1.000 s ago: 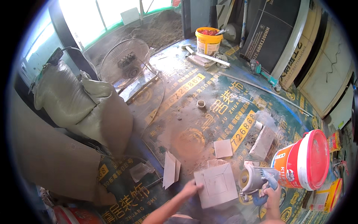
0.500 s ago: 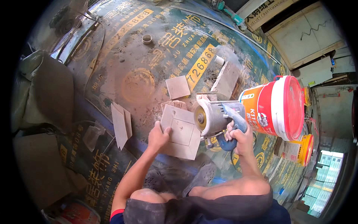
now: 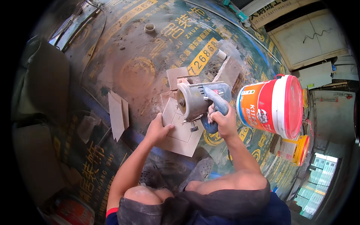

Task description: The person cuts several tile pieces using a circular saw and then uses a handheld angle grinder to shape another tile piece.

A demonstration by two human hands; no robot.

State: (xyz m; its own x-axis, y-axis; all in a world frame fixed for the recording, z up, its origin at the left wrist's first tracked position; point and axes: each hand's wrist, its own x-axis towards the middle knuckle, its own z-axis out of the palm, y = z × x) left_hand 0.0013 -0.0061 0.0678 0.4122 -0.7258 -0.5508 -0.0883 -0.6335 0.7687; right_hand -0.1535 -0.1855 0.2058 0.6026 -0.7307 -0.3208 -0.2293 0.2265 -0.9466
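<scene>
In my right hand [image 3: 224, 120] is a handheld tile cutter [image 3: 195, 98], grey-bodied with a blue handle; my fingers are wrapped round the grip. Its round blade side faces left and sits over the upper part of a beige tile [image 3: 179, 146] marked with drawn lines. Whether the blade touches the tile cannot be made out. The tile's left edge is gripped by my left hand [image 3: 159, 129], thumb on top. Beyond the cutter lie another square tile piece [image 3: 175, 75] and a partly hidden broken piece [image 3: 167, 98].
Right of the cutter stands a red, white and orange bucket [image 3: 268, 107], with a yellow bucket [image 3: 294, 150] behind it. Cut tile pieces [image 3: 117, 115] lean at left. A dusty block [image 3: 229, 70], a pipe ring [image 3: 149, 27] and a cable [image 3: 88, 71] lie on the printed floor sheet [image 3: 112, 56].
My right hand has brought the cutter left, from beside the tile to above its upper part. My left hand keeps its grip on the tile, which has turned slightly.
</scene>
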